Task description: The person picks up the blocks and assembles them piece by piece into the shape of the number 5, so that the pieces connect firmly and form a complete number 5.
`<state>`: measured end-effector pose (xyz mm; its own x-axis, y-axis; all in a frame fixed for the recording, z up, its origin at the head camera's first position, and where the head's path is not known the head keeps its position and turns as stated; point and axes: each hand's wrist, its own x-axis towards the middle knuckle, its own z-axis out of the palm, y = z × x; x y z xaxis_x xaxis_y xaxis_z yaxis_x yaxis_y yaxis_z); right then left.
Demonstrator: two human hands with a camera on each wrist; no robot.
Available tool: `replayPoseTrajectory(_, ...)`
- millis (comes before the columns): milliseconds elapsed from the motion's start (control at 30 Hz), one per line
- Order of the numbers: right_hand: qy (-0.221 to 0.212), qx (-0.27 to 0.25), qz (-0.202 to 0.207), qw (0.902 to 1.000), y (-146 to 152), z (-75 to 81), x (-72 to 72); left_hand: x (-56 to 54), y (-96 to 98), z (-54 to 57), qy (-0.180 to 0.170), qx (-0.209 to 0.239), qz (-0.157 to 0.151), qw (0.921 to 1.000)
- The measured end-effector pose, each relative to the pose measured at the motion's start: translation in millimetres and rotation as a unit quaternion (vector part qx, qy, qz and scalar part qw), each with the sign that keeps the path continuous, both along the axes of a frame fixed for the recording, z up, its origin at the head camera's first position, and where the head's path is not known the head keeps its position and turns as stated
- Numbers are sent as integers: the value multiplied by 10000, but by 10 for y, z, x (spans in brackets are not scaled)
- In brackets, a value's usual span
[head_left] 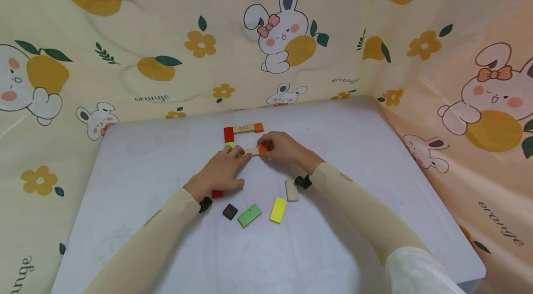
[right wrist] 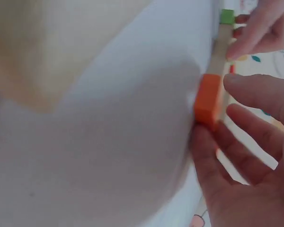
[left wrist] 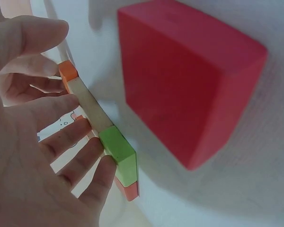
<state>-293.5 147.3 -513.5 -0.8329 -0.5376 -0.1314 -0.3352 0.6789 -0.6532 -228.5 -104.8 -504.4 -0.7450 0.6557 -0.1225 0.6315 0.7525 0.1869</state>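
The person's right hand (head_left: 288, 149) grips an orange block (head_left: 263, 151) between bent fingers; the left hand (head_left: 220, 170) is relaxed, its spread fingertips touching a lime block (left wrist: 120, 153) and a wooden block (left wrist: 91, 105). The orange block sits at the right end of that row, against the wooden block. It looks light, stiff and smooth, hard to break but easily nudged; its sides near the free end seem the best hold. Just beyond, another orange block (head_left: 258, 127), a printed wooden block (head_left: 243, 128) and a red block (head_left: 228, 135) leave the fingers little room. Nearer on the surface (head_left: 300, 257), a second red block (head_left: 217, 194) lies partly hidden by the left hand, with black (head_left: 230, 211), green (head_left: 250, 215), yellow (head_left: 278, 210) and pale (head_left: 292, 190) blocks spread apart, clear of the grip.
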Motion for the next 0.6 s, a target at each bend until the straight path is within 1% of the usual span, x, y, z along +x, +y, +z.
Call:
replayPoseTrajectory(133, -23, -283, -225, 9993, 60, 76, 63, 1, -5, 3, -5, -12, -34, 10000)
replayPoseTrajectory(300, 203, -713, -318, 9967, 216, 238, 182, 9, -6, 5, -46, -40, -5, 10000)
replayPoseTrajectory(500, 454, -874, -309, 9947, 476, 391, 296, 17, 0, 13, -111, -51, 96, 9999)
replayPoseTrajectory(600, 517, -931, -365, 9936, 603, 458, 386, 14, 4, 10, -125, -46, 93, 9999)
